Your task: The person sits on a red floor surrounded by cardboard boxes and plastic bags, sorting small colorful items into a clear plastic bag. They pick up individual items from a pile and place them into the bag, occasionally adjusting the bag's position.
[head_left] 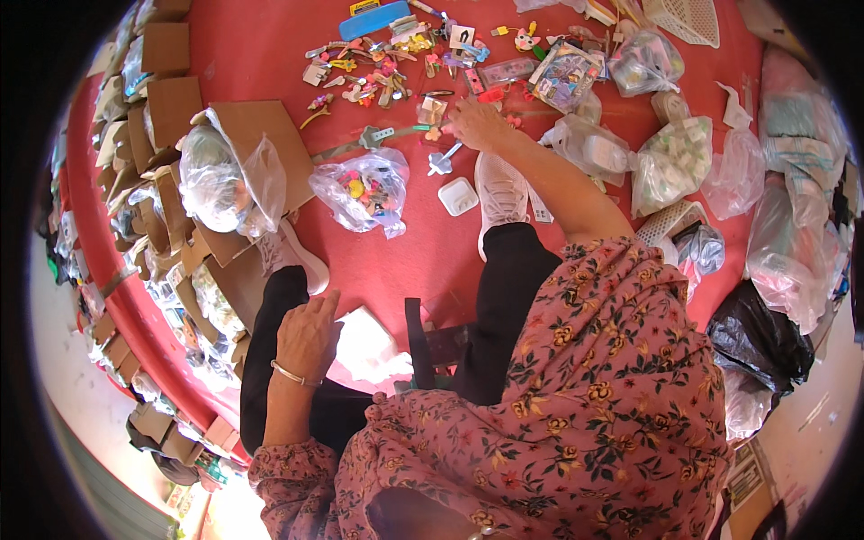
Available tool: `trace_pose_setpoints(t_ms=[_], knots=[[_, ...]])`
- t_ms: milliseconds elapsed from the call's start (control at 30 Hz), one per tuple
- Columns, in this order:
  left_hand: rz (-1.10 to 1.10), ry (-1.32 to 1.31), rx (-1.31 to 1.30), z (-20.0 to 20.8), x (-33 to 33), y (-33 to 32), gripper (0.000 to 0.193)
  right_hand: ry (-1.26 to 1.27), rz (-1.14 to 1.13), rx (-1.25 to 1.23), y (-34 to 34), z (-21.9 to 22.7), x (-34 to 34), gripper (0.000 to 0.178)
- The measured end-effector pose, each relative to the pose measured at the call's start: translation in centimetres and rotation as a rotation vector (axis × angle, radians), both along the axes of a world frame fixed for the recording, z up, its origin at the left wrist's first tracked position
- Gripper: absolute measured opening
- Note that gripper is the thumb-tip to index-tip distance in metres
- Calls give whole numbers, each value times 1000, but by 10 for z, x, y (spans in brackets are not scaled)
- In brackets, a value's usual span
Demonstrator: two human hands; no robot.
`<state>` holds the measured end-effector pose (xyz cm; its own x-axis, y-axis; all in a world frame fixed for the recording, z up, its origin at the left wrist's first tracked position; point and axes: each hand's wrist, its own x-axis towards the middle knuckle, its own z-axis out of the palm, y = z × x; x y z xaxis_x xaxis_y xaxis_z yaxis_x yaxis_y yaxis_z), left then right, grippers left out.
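Observation:
My right hand [483, 126] reaches down to the red floor, its bent fingers close together at the near edge of scattered hair clips [387, 81]. What lies between the fingertips is too small to make out. Beside them are a small clear packet [432, 110] and a light-blue and white piece [441, 162]. A white square case [458, 196] lies nearer me, by my shoe. My left hand [308, 337] rests over my left leg, fingers loosely stretched, holding nothing. Between my hands and a little left sits a clear bag of colourful small items [362, 192].
Cardboard boxes [175, 112] and a large clear bag [220, 180] crowd the left. Filled plastic bags [670, 166] stand to the right, with a black bag [760, 337] nearer. A blue case [373, 20] and a white basket [684, 20] lie at the far side.

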<state>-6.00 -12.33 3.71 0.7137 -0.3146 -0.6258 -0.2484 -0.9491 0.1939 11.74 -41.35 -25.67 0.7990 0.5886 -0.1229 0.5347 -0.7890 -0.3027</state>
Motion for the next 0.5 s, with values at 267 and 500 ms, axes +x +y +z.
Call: trace_pose_setpoints(t_ms=[267, 500], knots=[[14, 14, -3, 0, 1, 1, 39, 256, -242, 68, -7, 1, 26, 21], [26, 3, -19, 0, 0, 0, 39, 370, -270, 175, 21, -8, 14, 40]])
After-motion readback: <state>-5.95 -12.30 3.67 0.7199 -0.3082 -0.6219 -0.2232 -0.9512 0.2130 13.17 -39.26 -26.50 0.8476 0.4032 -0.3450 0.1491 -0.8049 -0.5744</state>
